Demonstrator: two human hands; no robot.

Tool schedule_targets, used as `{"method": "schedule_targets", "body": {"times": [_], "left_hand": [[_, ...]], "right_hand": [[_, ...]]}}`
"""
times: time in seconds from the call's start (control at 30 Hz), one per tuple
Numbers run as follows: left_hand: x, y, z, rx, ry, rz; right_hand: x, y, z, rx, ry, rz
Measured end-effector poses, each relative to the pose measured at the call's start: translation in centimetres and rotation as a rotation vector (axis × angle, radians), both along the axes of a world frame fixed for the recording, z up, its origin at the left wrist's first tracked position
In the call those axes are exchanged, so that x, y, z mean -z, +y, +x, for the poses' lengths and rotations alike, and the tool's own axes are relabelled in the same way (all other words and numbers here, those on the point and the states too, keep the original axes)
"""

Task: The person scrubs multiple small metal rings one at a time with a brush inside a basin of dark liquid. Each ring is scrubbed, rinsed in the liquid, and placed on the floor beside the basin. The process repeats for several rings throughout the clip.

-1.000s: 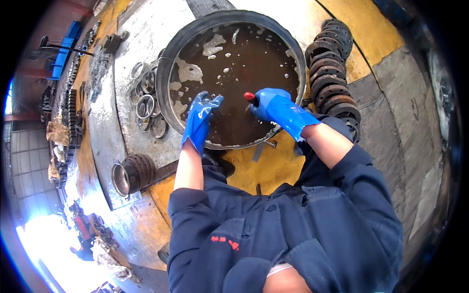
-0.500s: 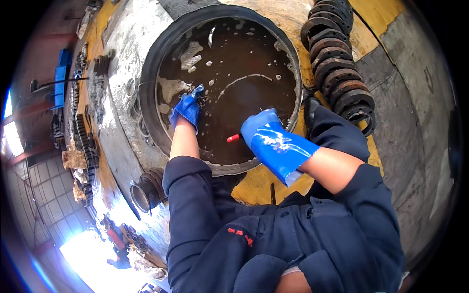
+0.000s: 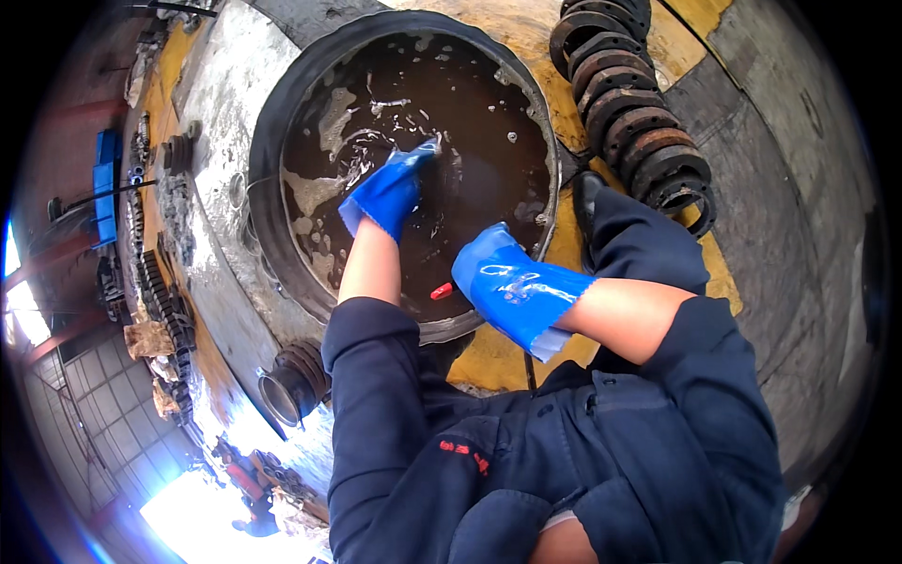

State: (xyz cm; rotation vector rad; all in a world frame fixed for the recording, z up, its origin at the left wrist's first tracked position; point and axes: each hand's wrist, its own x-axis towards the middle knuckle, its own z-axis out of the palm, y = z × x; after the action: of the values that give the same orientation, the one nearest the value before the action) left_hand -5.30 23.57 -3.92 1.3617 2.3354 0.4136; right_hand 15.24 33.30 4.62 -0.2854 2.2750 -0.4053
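Red handle (image 3: 441, 291) at the tub's near edge, in a gloved grip

Looking down from head height, I see the red end poking out beside the right hand (image 3: 493, 261), low over the right-hand part of the tub (image 3: 266, 188). Those fingers look closed round it, though the glove's back hides how they curl. Across from it, the left hand (image 3: 399, 183) reaches toward the middle, fingertips down at the dark liquid (image 3: 479, 179); whether they're grasping anything, I can't tell. Bright ripples surround them, and pale foam (image 3: 313, 195) patches the left side. Both gloves are blue with wide cuffs.

A leaning row of rusty discs (image 3: 625, 103) lies on the floor (image 3: 789, 235) right of the tub, near the person's shoe (image 3: 587, 202). At lower left, a ribbed cylinder (image 3: 305, 367) lies on its side.
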Motion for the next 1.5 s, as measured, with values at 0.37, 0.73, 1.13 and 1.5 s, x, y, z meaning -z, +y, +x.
{"method": "schedule_targets", "body": {"times": [0.37, 0.73, 1.13, 1.5], "left_hand": [[2.1, 1.7, 0.9, 0.151, 0.091, -0.187], [-2.5, 6.8, 3.0, -0.419, -0.691, -0.203], [-10.1, -2.3, 6.8, -0.51, -0.336, -0.13], [-11.4, -13.7, 12.0, -0.909, -0.743, 0.286]], "right_hand": [[2.1, -1.0, 0.1, -0.098, 0.028, -0.007], [2.4, 0.0, 1.6, -0.119, 0.063, -0.067], [-1.4, 1.3, 1.1, 0.276, 0.159, -0.186], [0.6, 1.0, -3.7, 1.062, 0.144, -1.423]]}}
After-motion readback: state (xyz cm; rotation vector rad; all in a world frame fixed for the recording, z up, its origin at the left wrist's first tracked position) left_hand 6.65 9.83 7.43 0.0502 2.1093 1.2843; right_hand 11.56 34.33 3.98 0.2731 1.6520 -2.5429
